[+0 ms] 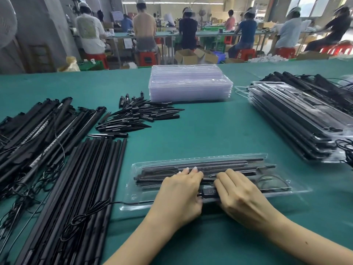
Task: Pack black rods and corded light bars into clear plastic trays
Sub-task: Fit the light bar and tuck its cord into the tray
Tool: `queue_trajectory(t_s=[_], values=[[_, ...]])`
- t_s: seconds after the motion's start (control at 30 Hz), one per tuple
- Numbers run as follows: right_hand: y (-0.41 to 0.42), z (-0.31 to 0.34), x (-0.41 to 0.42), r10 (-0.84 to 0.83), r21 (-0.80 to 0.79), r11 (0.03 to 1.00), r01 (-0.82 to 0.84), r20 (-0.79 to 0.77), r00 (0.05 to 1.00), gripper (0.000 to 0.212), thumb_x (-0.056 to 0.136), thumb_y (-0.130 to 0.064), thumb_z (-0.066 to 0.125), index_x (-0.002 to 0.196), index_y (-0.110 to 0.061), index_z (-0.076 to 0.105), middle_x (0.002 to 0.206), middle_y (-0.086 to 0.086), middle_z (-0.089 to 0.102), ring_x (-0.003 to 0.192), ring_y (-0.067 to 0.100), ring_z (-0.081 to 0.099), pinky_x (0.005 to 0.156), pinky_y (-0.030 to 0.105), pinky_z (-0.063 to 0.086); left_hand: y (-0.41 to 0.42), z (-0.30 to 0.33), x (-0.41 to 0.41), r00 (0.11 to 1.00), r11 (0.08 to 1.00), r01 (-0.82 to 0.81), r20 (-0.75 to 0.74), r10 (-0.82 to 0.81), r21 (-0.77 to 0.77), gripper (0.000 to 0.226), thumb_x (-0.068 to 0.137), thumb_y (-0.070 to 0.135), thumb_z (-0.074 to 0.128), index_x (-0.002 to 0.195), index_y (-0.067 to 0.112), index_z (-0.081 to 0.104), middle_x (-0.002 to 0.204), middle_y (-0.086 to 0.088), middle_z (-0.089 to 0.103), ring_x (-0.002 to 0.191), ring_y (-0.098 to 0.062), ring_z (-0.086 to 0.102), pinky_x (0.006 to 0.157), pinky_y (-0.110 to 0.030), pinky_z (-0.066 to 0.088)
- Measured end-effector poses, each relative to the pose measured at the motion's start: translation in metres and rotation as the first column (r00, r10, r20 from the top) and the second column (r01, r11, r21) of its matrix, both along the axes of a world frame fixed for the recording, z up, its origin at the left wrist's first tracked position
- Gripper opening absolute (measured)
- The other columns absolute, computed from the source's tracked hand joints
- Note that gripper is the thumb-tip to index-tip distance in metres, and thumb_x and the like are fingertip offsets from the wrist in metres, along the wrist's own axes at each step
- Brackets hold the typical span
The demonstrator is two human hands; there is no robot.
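Only the head view here, so everything comes from that one angle.

The clear plastic tray [191, 199] being filled sits right in front of the person on the green table [210, 131], long side across, which keeps both hands over it. The left hand [179, 190] and right hand [240, 192] lie flat on it side by side, fingers together and pressing down on the black parts in the middle. Looks to me like they're seating a light bar [208, 192] into its slot, not pinching anything. Its cord [273, 180] is coiled in the right end of the tray, I'd guess so it stays out of the rod channels.

Supplies are laid out within reach: loose black rods [91, 178] just left of the tray, corded light bars [38, 131] further left, a pile of black spikes [137, 115] behind those. Empty trays [191, 83] are stacked straight ahead, and filled trays [296, 121] pile up on the right, so work seems to flow left to right.
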State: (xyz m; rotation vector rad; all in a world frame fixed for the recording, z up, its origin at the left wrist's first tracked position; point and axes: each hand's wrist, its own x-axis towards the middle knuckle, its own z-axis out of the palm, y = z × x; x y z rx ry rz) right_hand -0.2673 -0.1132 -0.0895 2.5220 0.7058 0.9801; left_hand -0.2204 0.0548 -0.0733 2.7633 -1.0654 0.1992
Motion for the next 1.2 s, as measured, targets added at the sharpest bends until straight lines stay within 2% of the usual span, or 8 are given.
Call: queue_trajectory(t_s=[0.2, 0.33, 0.37, 0.43, 0.53, 0.73, 0.9, 1.2], values=[[0.001, 0.005, 0.005, 0.111, -0.066, 0.992, -0.11, 0.018, 0.994, 0.022, 0.081, 0.002, 0.046, 0.063, -0.009, 0.054, 0.061, 0.007, 0.048, 0.054, 0.022, 0.043, 0.05, 0.031, 0.037, -0.001, 0.001, -0.002, 1.0, 1.0, -0.029, 0.008, 0.029, 0.004, 0.046, 0.08, 0.024, 0.053, 0.126, 0.02, 0.05, 0.139, 0.004, 0.049, 0.117, -0.019, 0.053, 0.083, -0.034, 0.047], [0.003, 0.002, 0.002, 0.121, -0.004, 0.993, -0.121, -0.028, 0.992, 0.022, 0.08, 0.001, 0.045, 0.063, -0.011, 0.054, 0.063, 0.006, 0.05, 0.055, 0.022, 0.045, 0.053, 0.03, 0.036, 0.003, 0.0, -0.005, 1.0, 1.0, 0.019, -0.016, -0.018, 0.02, 0.045, 0.054, 0.025, 0.076, 0.098, 0.019, 0.068, 0.107, 0.003, 0.069, 0.091, -0.016, 0.068, 0.056, -0.025, 0.052], [0.002, 0.003, 0.001, 0.116, 0.017, 0.993, -0.115, -0.058, 0.992, 0.019, 0.078, -0.002, 0.048, 0.064, -0.012, 0.055, 0.064, 0.005, 0.052, 0.057, 0.022, 0.046, 0.053, 0.03, 0.038, 0.005, -0.001, -0.005, 1.0, 1.0, 0.02, 0.011, -0.02, 0.01, 0.047, 0.053, 0.027, 0.078, 0.098, 0.019, 0.068, 0.109, 0.003, 0.069, 0.094, -0.015, 0.068, 0.058, -0.025, 0.053], [-0.003, 0.007, -0.002, 0.097, 0.066, 0.994, -0.088, -0.149, 0.984, 0.008, 0.075, -0.013, 0.061, 0.067, -0.012, 0.058, 0.07, 0.005, 0.055, 0.061, 0.023, 0.051, 0.055, 0.031, 0.045, 0.004, -0.003, -0.002, 0.998, 0.999, 0.047, -0.032, -0.047, -0.001, 0.052, 0.072, 0.027, 0.068, 0.122, 0.017, 0.057, 0.135, 0.001, 0.055, 0.12, -0.017, 0.055, 0.081, -0.03, 0.052], [-0.013, 0.009, -0.009, 0.066, 0.188, 0.982, -0.013, -0.276, 0.959, 0.027, 0.081, -0.037, 0.06, 0.08, -0.011, 0.064, 0.082, 0.004, 0.061, 0.071, 0.023, 0.058, 0.063, 0.031, 0.052, 0.009, -0.005, 0.005, 0.994, 0.992, 0.103, -0.03, -0.102, 0.068, 0.06, 0.087, 0.031, 0.051, 0.142, 0.023, 0.031, 0.155, 0.003, 0.027, 0.14, -0.016, 0.029, 0.101, -0.033, 0.038], [-0.017, 0.002, -0.016, 0.118, 0.357, 0.933, 0.038, -0.404, 0.907, 0.029, 0.083, -0.033, 0.062, 0.101, -0.01, 0.066, 0.098, 0.002, 0.06, 0.083, 0.021, 0.058, 0.072, 0.034, 0.053, 0.015, -0.002, 0.008, 0.983, 0.977, 0.181, -0.038, -0.178, 0.117, 0.07, 0.088, 0.062, 0.045, 0.142, 0.021, 0.031, 0.157, 0.002, 0.022, 0.142, -0.014, 0.023, 0.103, -0.032, 0.035], [-0.02, 0.007, -0.013, 0.173, 0.422, 0.905, 0.058, -0.489, 0.855, 0.03, 0.085, -0.038, 0.055, 0.101, -0.014, 0.063, 0.099, -0.001, 0.055, 0.085, 0.017, 0.048, 0.079, 0.026, 0.041, 0.012, -0.006, 0.006, 0.986, 0.975, 0.167, -0.04, -0.163, 0.144, 0.074, 0.09, 0.06, 0.041, 0.148, 0.019, 0.021, 0.159, 0.0, 0.016, 0.146, -0.016, 0.015, 0.108, -0.031, 0.03], [-0.014, 0.015, -0.008, 0.159, 0.259, 0.966, -0.009, -0.563, 0.811, 0.026, 0.093, -0.031, 0.053, 0.099, -0.008, 0.062, 0.101, 0.005, 0.057, 0.087, 0.022, 0.051, 0.079, 0.032, 0.047, 0.012, -0.005, 0.008, 0.98, 0.964, 0.197, -0.042, -0.192, 0.181, 0.074, 0.091, 0.057, 0.034, 0.15, 0.016, 0.018, 0.16, -0.002, 0.013, 0.146, -0.017, 0.015, 0.11, -0.032, 0.032]])
